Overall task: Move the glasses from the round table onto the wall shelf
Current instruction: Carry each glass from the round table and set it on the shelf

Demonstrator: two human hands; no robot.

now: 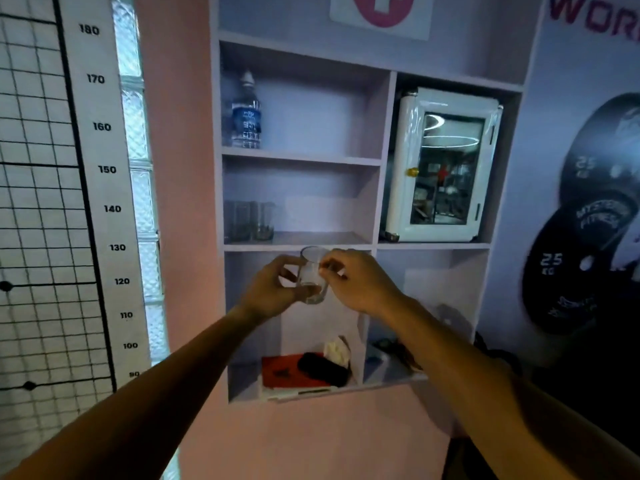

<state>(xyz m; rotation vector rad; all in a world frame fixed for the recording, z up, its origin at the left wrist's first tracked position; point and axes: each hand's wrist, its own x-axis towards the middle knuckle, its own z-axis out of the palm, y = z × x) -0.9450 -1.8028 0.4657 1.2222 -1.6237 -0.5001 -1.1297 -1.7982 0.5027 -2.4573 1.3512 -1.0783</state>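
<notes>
Both hands are on one clear glass right now, held up in the middle of the frame, just in front of the wall shelf. Our left hand has its fingers curled round the side of the glass, and the right hand pinches near the rim from the other side. The glass sits just below the edge of the middle-left compartment, not on any board yet.

Risk-wise: it's smooth, thick-bottomed, straight-sided glass, so we'd guess it's slippery and bottom-heavy. If we lift without clearing that shelf edge, the rim could knock the board and jolt out of the pinch. A couple of other glasses already stand at the far left of that compartment, so sliding ours in too far left could clink them together or tip one. Handing off between two hands is also a chance for a fumble, and we can't see the floor, so no idea how forgiving a drop would be.

Shelf itself looks like matte, flat laminate board in pale lilac, square compartments. Up top left there's a plastic water bottle, and a glossy white glass-door cabinet sits at the right.
</notes>
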